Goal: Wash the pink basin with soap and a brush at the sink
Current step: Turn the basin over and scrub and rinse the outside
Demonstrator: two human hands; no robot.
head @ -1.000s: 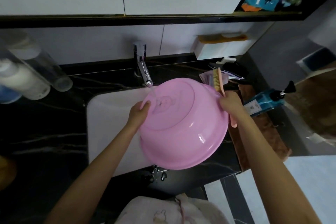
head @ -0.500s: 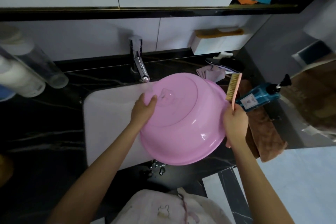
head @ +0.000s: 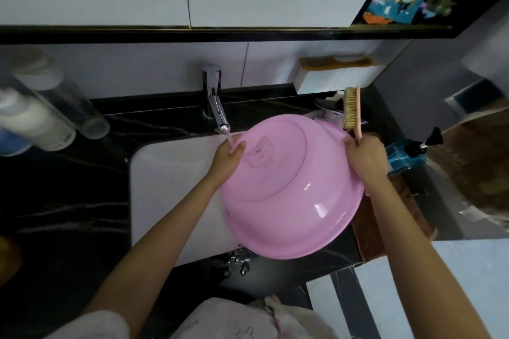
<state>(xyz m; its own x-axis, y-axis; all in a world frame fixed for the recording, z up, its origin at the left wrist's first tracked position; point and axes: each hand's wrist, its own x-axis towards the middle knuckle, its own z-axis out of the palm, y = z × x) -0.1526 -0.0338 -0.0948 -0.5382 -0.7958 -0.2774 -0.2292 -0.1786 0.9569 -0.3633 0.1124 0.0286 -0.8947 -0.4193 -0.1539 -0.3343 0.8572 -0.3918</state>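
Basin (head: 292,190): pink, held upside down and tilted over the white sink (head: 170,190), its base facing me, a faint bear mark on the base. My left hand (head: 230,157) grips its far-left rim, fingers curled over the edge, thumb on the outside. Tap (head: 217,107) is running; the stream lands on my left hand at the rim. My right hand (head: 365,155) is closed around the handle of the brush (head: 352,111) and sits against the basin's far-right rim. Brush stands upright above that hand, bristles facing left, just past the rim. Near lip of the basin overhangs the black table (head: 68,201), where water drops lie. A blue pump bottle (head: 407,154) lies just right of my right hand.
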